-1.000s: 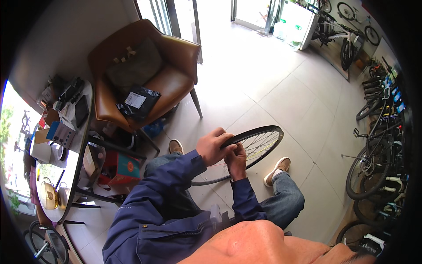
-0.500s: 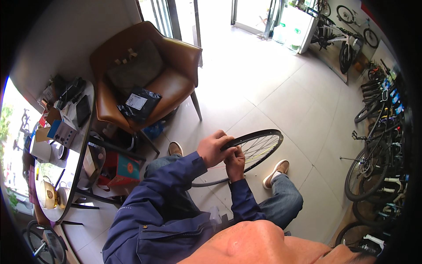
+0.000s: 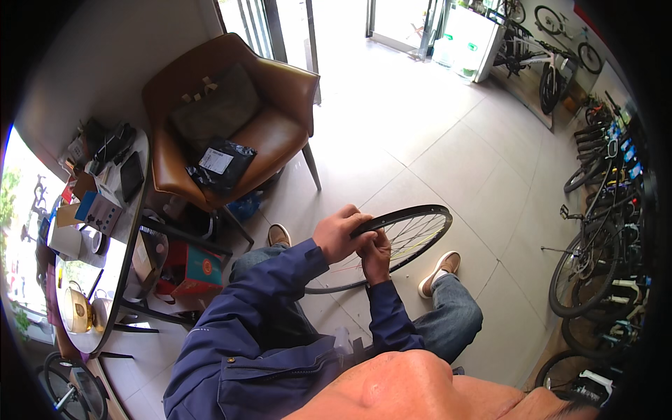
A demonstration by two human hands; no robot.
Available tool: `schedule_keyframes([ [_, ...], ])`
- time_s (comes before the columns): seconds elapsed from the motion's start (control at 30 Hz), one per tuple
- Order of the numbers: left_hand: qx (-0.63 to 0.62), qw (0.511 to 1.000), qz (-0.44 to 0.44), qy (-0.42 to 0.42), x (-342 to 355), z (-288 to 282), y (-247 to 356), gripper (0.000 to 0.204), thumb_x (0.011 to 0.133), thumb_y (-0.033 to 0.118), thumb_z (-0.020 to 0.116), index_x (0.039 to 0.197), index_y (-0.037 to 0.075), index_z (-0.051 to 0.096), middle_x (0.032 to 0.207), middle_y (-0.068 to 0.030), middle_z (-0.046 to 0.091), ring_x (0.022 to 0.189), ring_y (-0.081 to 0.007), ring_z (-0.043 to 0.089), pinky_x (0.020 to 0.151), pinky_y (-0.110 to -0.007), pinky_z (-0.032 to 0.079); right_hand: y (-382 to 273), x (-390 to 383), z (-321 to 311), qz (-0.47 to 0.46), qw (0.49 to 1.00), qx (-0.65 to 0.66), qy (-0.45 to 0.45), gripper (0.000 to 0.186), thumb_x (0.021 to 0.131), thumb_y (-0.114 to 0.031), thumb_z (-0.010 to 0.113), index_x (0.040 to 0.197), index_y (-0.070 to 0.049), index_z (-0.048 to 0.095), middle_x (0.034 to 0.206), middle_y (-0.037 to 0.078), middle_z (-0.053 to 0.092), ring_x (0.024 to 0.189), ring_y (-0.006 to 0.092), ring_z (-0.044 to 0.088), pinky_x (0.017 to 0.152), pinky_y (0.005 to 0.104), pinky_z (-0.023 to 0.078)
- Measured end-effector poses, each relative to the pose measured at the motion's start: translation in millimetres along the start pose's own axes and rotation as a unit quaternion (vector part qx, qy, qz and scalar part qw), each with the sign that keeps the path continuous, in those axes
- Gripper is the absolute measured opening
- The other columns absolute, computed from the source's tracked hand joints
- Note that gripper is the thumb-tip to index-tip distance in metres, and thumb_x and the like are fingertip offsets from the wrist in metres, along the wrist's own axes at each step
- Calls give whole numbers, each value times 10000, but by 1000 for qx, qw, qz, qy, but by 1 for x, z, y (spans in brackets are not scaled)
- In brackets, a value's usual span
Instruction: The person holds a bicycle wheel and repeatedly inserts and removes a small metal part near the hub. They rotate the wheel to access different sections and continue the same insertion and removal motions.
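Wheel: a dark-rimmed spoked wheel is held tilted in front of the body, over the tiled floor; whether the floor is touched cannot be told.
Long axis: the rim is seen as a slanted oval, stretched from lower left, by the left sleeve, to upper right.
Pointing: the far end is aimed away from the body and rightward, above the right shoe in the view.
Left hand grip: the rim is clasped by the left hand, fingers closed over it.
Right hand grip: the right hand is bunched narrowly against the rim, just beside the left; what is pinched is hidden.
Since half a second ago: wheel and hands are found almost unchanged; the whole view is shifted slightly.
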State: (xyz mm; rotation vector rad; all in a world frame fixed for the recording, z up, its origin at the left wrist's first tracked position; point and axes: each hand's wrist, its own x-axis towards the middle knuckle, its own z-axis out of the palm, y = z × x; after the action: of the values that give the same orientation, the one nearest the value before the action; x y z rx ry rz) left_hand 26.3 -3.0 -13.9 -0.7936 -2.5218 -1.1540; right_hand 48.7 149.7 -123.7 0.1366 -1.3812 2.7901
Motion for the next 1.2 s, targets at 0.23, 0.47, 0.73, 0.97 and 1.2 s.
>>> schedule_keyframes([
  [0.23, -6, 1000, -10, -10, 1, -2, 0, 402, 928, 235, 890, 1289, 93, 786, 1083, -119, 725, 887, -316, 775, 786, -389, 632, -8, 1, -2, 1, 999, -43, -14, 171, 1132, -320, 717, 1176, -161, 675, 792, -111, 532, 631, -9, 424, 536, 203, 290],
  [0.47, 7, 1000, -16, -3, 0, -3, -1, 385, 932, 226, 884, 1276, 86, 782, 1095, -119, 741, 905, -335, 775, 801, -399, 631, -24, 2, 5, -115, 934, -337, 16, 226, 1132, -331, 708, 1148, -105, 717, 779, 25, 724, 640, 118, 702, 584, 306, 518],
  [0.73, -2, 1000, -26, 3, 4, -4, -4, 359, 936, 207, 882, 1252, 67, 786, 1073, -133, 766, 908, -334, 786, 799, -392, 637, -26, 1, 7, -174, 868, -463, 41, 134, 1121, -241, 699, 1130, -110, 724, 786, 89, 738, 675, 226, 775, 620, 377, 571],
  [0.97, -22, 999, -25, 10, 5, -2, -4, 381, 947, 296, 886, 1265, 112, 786, 1122, -108, 747, 942, -340, 773, 821, -413, 627, -34, -3, 18, 9, 979, -202, 14, 132, 1124, -236, 713, 1134, -105, 703, 797, 10, 730, 609, 43, 622, 512, 217, 438],
  [1.2, -38, 999, -14, 1, 3, -4, -2, 395, 941, 277, 897, 1274, 97, 783, 1127, -119, 727, 959, -335, 765, 823, -405, 625, -24, 0, 11, 64, 996, -65, 18, 290, 1108, -348, 747, 1290, -129, 692, 826, -60, 636, 629, 2, 515, 507, 186, 351],
])
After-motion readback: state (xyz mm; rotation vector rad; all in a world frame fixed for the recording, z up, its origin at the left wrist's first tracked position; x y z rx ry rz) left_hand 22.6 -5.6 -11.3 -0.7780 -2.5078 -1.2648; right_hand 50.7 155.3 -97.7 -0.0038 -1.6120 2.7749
